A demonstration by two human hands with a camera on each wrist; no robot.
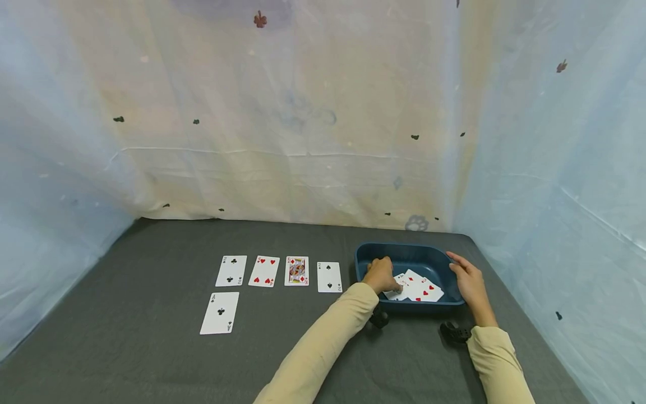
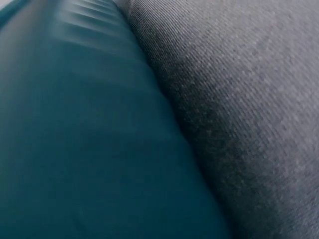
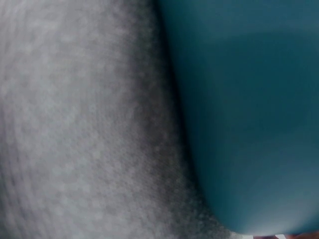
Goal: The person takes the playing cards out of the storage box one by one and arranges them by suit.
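Observation:
A dark blue tray [image 1: 368,255] stands on the grey cloth at the right, with several face-up playing cards [image 1: 423,288] loose in it. My left hand [image 1: 382,275] reaches into the tray from its left side, fingers curled down, and pinches a card at the pile's near left edge. My right hand [image 1: 468,279] rests against the tray's right rim with its fingers lying along it. The left wrist view is filled by the tray wall [image 2: 84,139] and cloth [image 2: 249,99]. The right wrist view shows the same wall [image 3: 244,114] close up.
Four cards lie face up in a row: two of clubs [image 1: 231,270], a heart card [image 1: 264,271], a red face card [image 1: 296,271], two of spades [image 1: 329,276]. The ace of clubs [image 1: 220,312] lies below them. Draped sheets wall in the table's back and sides.

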